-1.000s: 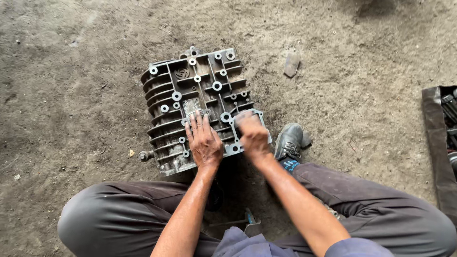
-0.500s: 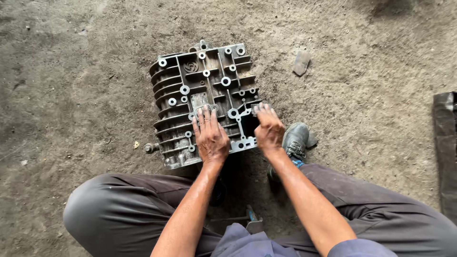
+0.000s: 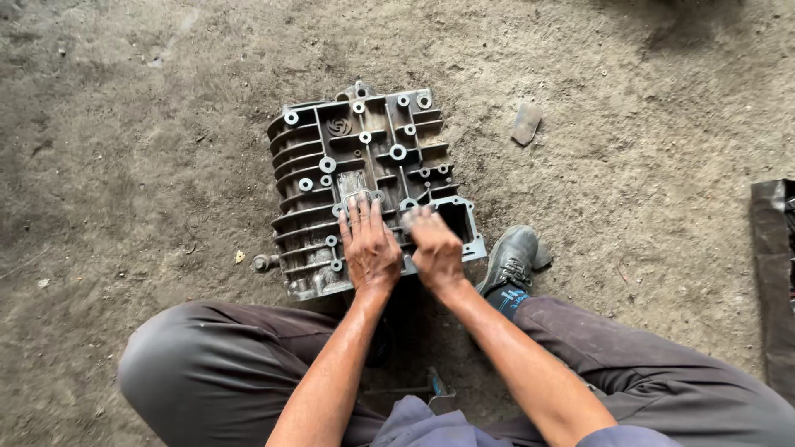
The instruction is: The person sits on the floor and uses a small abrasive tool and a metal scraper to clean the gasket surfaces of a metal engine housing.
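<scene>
A grey cast-metal casing (image 3: 356,157) with ribs, bolt holes and a square opening lies flat on the dirt floor in front of me. My left hand (image 3: 369,247) rests flat on its near edge, fingers spread, holding nothing. My right hand (image 3: 435,250) sits just to the right, beside the square opening, with its fingers curled down onto the casing. It is blurred, and a small pale grey piece (image 3: 414,218) shows under its fingertips. I am squatting, with my knees on either side of the casing's near end.
My grey shoe (image 3: 512,258) stands right of the casing. A loose bolt (image 3: 262,263) lies at its left corner and a small flat grey chunk (image 3: 527,123) at the far right. A black sheet (image 3: 774,281) runs along the right edge. A small tool (image 3: 436,387) lies between my legs.
My right hand has slid left along the casing's near edge, closer to my left hand. My left hand stays pressed in the same place. The view has shifted slightly.
</scene>
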